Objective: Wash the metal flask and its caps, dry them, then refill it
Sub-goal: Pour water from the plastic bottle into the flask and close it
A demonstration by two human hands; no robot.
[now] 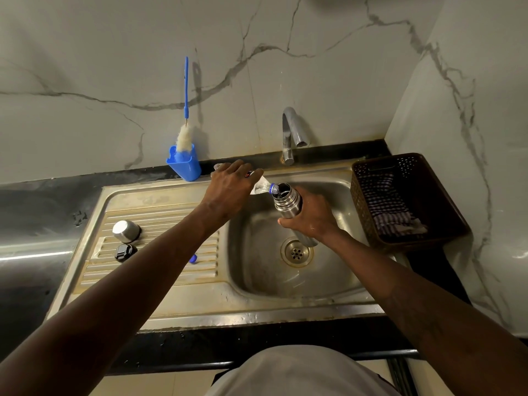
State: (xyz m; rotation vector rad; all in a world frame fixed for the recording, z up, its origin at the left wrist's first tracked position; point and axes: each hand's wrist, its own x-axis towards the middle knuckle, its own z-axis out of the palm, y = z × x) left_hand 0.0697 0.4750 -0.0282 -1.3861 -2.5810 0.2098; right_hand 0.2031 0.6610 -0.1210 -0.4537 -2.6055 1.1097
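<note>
My right hand (pixel 310 217) grips the metal flask (pixel 287 201) around its body and holds it tilted over the sink basin (pixel 257 270), mouth open. My left hand (pixel 231 187) holds a clear plastic water bottle (pixel 261 186) tipped on its side, its blue-ringed neck at the flask's mouth. On the drainboard to the left stand the flask's steel cap (pixel 125 230) and its black inner cap (pixel 123 252). A small blue bottle cap (pixel 193 258) shows just past my left forearm.
A chrome tap (pixel 290 135) rises behind the basin. A blue holder (pixel 184 164) with a bottle brush (pixel 185 110) stands at the back left. A dark basket (pixel 405 201) holding a checked cloth (pixel 391 207) sits right of the sink.
</note>
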